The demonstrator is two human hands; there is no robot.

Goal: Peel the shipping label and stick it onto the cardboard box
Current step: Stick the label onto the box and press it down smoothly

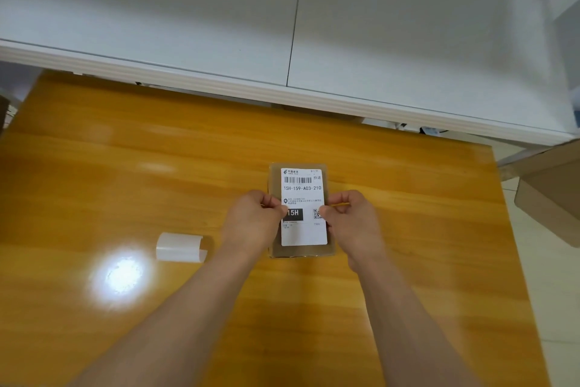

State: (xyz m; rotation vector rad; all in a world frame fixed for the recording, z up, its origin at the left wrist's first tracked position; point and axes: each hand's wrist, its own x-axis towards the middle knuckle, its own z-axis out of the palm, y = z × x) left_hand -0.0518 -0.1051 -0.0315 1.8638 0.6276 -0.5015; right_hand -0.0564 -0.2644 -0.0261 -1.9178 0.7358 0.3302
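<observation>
Small brown cardboard box [302, 251], on orange wooden bench [125, 185]. White printed shipping label [303, 198] lies atop box. Left hand [251, 220], right hand [351, 220]: curled grips, thumbs pressing label's side edges. Curled white backing sheet [181, 247] left of box.

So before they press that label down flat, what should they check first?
1. Backing peeled off: ok, the curled white backing sheet lies on the table, left of the box.
2. Shipping label over the cardboard box: ok, box edges show around it.
3. Label straight: ok, its sides run roughly parallel to the box's.
4. Both sides held: ok, left hand and right hand pinch the label's left and right edges.
5. Label stuck down without bubbles: cannot tell.
6. Barcode uncovered: ok; the fingers overlap only the middle edges.
</observation>
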